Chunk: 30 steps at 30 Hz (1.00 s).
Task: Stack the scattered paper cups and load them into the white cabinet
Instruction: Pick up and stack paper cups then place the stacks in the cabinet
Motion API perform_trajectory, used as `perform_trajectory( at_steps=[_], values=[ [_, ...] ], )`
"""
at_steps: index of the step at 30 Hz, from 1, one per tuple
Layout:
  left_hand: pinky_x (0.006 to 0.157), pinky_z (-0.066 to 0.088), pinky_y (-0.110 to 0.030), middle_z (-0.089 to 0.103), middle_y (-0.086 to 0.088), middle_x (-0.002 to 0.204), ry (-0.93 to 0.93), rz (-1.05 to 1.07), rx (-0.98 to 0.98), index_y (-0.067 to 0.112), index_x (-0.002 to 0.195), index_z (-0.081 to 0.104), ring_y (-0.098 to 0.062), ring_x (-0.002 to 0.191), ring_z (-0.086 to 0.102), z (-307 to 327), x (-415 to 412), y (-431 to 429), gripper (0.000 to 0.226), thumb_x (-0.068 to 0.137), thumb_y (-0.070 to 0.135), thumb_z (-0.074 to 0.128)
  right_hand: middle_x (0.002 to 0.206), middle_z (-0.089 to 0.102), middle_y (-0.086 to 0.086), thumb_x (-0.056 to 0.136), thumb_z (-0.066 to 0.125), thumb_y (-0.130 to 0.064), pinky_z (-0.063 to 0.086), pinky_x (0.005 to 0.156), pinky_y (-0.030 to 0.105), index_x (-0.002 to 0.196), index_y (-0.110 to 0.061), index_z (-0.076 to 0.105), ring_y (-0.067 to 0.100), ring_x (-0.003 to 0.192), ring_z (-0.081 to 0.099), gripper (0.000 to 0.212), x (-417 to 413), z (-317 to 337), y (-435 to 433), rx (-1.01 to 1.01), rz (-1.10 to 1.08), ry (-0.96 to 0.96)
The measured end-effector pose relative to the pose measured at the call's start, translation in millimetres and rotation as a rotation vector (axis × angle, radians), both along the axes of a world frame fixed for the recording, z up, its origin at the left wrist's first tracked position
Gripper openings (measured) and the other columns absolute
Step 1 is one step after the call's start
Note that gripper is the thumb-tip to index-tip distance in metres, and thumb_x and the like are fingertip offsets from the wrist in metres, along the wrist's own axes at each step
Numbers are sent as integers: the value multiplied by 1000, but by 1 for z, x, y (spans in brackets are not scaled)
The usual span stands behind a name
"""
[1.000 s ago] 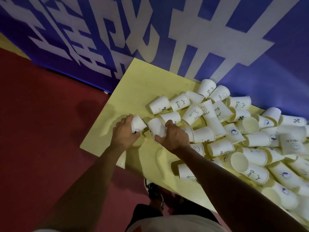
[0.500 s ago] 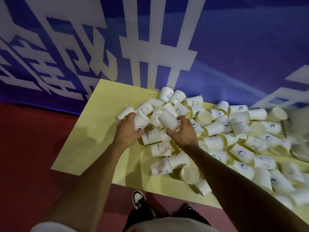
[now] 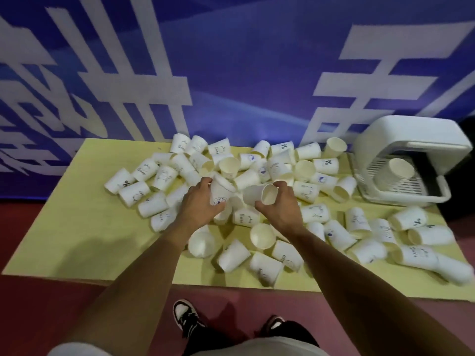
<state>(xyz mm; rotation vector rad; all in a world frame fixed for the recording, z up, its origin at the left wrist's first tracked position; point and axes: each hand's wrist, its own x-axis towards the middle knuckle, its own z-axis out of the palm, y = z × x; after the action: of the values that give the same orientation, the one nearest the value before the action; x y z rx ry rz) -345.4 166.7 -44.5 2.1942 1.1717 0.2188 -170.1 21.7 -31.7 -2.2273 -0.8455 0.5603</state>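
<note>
Paper cups [image 3: 257,176] printed "Deer", "%", left hand [image 3: 199,205] holding one

Yellow table [image 3: 77,227]; blue banner [image 3: 244,73] behind; red floor [image 3: 30,304]; black-white shoes [image 3: 187,317].

the white cabinet [image 3: 411,140] is blurred and cut by the right edge; prints on far paper cups [image 3: 282,147] are too small to read.
</note>
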Motion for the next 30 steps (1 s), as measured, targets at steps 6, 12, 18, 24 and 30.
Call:
perform_trajectory(
  at_steps=[6, 12, 18, 24, 30],
  values=[
    [89, 52, -47, 61, -11, 122, 14, -62, -21, 14, 133, 41, -32, 109, 60, 12, 69, -55, 75, 75, 41, 80, 125, 52, 7, 71, 77, -38, 47, 89, 39, 130, -18, 44, 26, 114, 50, 70, 67, 5, -64, 28, -41, 8],
    [90, 51, -42, 60, -6, 126, -22, -172, -5, 15, 137, 40, -25, 111, 58, 28, 133, -65, 74, 78, 40, 79, 127, 53, 10, 75, 77, -37, 43, 93, 38, 133, -12, 46, 28, 123, 44, 70, 118, 16, -96, 38, -131, -38],
    [88, 51, -40, 60, -4, 126, -45, -315, -28, 22, 137, 40, -25, 109, 58, 22, 186, -75, 72, 78, 42, 77, 115, 58, 5, 69, 75, -42, 49, 90, 45, 121, -14, 53, 29, 112, 53, 63, 157, 20, -119, 52, -265, -78],
    [91, 52, -44, 60, -2, 129, -4, -359, -61, 23, 138, 38, -24, 112, 59, 19, 232, -91, 80, 74, 51, 76, 115, 58, 3, 66, 68, -52, 52, 87, 50, 124, -23, 49, 27, 107, 55, 67, 206, 23, -145, 76, -347, -109],
    [87, 52, -43, 63, 1, 120, 10, -313, -72, 21, 127, 48, -22, 104, 60, 14, 297, -112, 62, 77, 44, 77, 128, 53, 4, 72, 73, -41, 49, 93, 46, 134, -19, 41, 26, 118, 50, 73, 291, 29, -160, 150, -405, -190]
  ],
)
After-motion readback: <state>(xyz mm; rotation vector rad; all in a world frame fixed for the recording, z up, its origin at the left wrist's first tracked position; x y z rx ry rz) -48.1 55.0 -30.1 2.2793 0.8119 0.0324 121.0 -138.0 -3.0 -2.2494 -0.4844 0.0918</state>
